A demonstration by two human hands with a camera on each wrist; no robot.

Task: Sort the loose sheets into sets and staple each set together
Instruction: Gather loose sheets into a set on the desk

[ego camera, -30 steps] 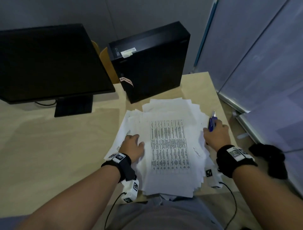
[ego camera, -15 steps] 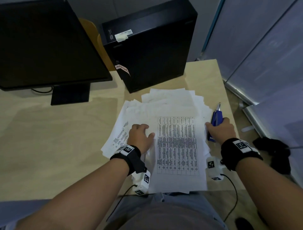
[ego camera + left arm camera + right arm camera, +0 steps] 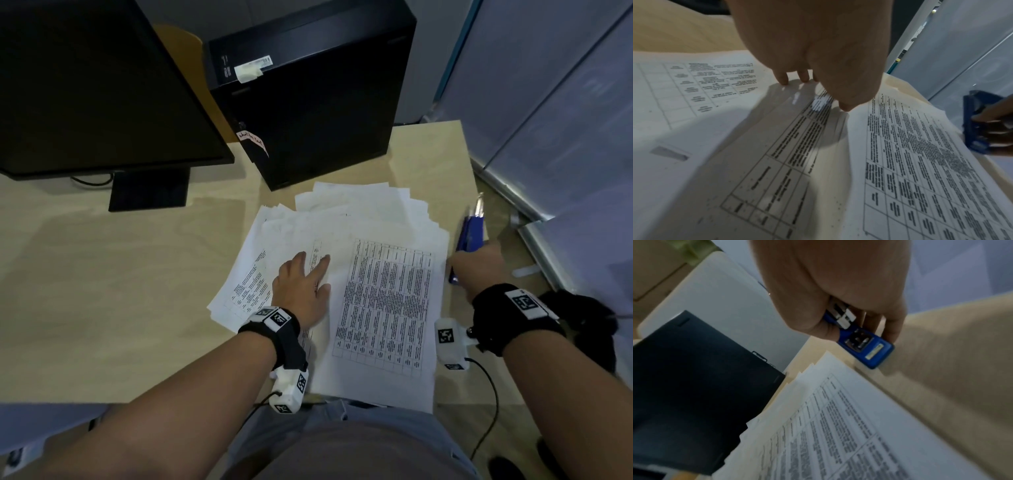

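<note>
The left hand lies flat with its fingers spread and straight, pressing down on the loose heap of white printed paper sheets. Its thumb tip touches the paper just beside the left edge of the topmost sheet, a page printed with a dense black table, which lies squarer than the fanned sheets under it.

The right hand is curled tight around the rear of a blue plastic stapler with a metal nose, thumb on one side and fingers on the other. The stapler sits just right of the paper heap, its front pointing away from the person; whether its base rests on the pale wooden worktop or hangs just above it is hard to tell from the blurred wrist view.

Beyond the heap stands an upright black computer tower, and to its left a black flat monitor on a stand.
</note>
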